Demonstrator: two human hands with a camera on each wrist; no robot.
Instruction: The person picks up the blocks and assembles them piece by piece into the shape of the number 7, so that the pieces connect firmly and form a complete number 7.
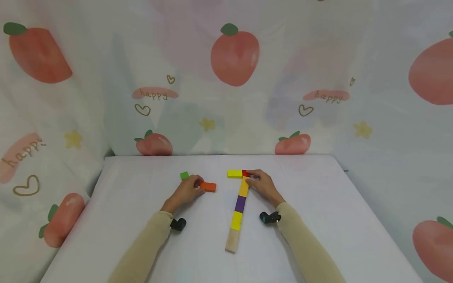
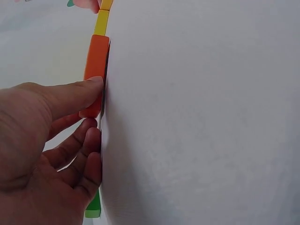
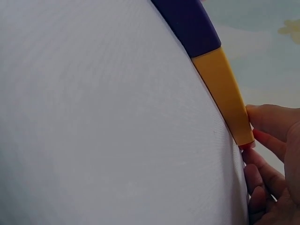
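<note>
My left hand (image 1: pixel 187 189) pinches an orange block (image 1: pixel 209 187) between thumb and fingers, at the left of the table. Just behind that hand lies a green block (image 1: pixel 184 175), partly covered by it. At the far end of a row of blocks, my right hand (image 1: pixel 263 184) holds a red block (image 1: pixel 245 173), mostly hidden under the fingers. Its thumb touches the amber block (image 3: pixel 225 96) beside it. Toward me from the amber block run a purple block (image 1: pixel 240 204), a yellow block (image 1: pixel 236 221) and a plain wooden block (image 1: pixel 232 241). Another yellow block (image 1: pixel 234 174) adjoins the red one's left side.
The blocks lie on a table with a white cover (image 1: pixel 198 251). A patterned curtain (image 1: pixel 233 118) hangs behind its far edge and along both sides. Each wrist carries a small black camera, one by the left sleeve (image 1: pixel 141 247), one by the right sleeve (image 1: pixel 308 243).
</note>
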